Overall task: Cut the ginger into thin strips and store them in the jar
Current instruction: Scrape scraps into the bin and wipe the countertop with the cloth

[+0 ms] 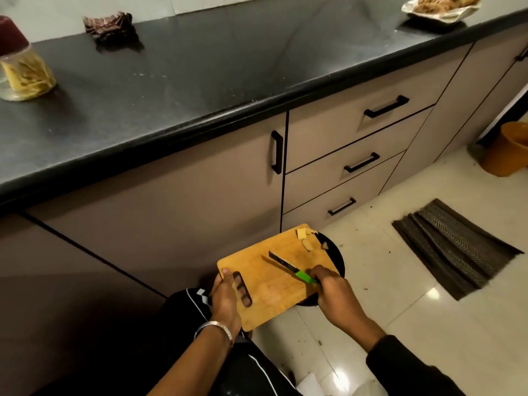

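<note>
My left hand (227, 301) grips a wooden cutting board (268, 284) by its handle slot, holding it low over a black round bin (338, 258) on the floor. In my right hand (333, 290) is a green-handled knife (291, 267), its dark blade lying across the board. A few ginger scraps (304, 237) sit at the board's far edge, above the bin. The glass jar (27, 72) with a dark red lid stands on the counter at far left, holding pale ginger strips.
A black countertop (177, 90) runs above beige cabinets and drawers (354, 164). A dark crumpled cloth (110, 25) lies at the back. A plate of food (441, 7) sits far right. An orange bucket (508, 150) and a striped mat (451, 247) are on the tiled floor.
</note>
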The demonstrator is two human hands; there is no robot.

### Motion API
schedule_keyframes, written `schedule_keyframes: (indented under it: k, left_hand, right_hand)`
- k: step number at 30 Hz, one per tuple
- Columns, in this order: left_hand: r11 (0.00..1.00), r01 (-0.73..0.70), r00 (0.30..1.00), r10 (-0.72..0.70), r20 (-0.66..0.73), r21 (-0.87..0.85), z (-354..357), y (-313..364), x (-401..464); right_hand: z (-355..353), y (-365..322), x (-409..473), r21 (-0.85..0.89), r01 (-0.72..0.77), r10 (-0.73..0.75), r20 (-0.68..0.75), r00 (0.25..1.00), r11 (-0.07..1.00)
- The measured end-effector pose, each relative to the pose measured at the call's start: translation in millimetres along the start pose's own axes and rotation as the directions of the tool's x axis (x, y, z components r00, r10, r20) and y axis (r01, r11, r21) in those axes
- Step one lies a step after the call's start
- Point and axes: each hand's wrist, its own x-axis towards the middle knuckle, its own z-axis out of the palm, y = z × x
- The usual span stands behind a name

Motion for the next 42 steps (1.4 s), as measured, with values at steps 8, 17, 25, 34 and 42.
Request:
schedule_keyframes:
  k: [8,17,25,34,42]
  left_hand:
    - [0.99,-0.033,0.997,0.042,-0.067,0.135,3.0,-10.5,26.3]
    - [0.98,-0.061,0.987,0.087,-0.133,0.188,5.0,-21.6,50.1]
    - [0.977,-0.047,0.981,0.084,-0.173,0.206,7.4,-27.9,59.0]
    - [0.97,0.019,0.982,0.027,-0.186,0.242,9.9,-34.5,67.5]
    - [0.979,0.042,0.986,-0.008,-0.167,0.199,10.8,-30.6,65.8]
  right_hand:
    - [58.9,21.9,-9.6,0.084,0.087,-0.079,-0.098,0.992,0.993]
    - [79.0,61.4,27.7,0.14,-0.271,0.28,-0.049,0.959,0.952]
    - [96.9,86.7,36.4,0.107,-0.515,0.513,0.046,0.857,0.85]
    - [104.0,7.2,2.9,0.259,0.057,-0.084,0.093,0.992,0.964]
    - [114.5,75.5,13.0,0.093,-0.439,0.433,0.081,0.898,0.894]
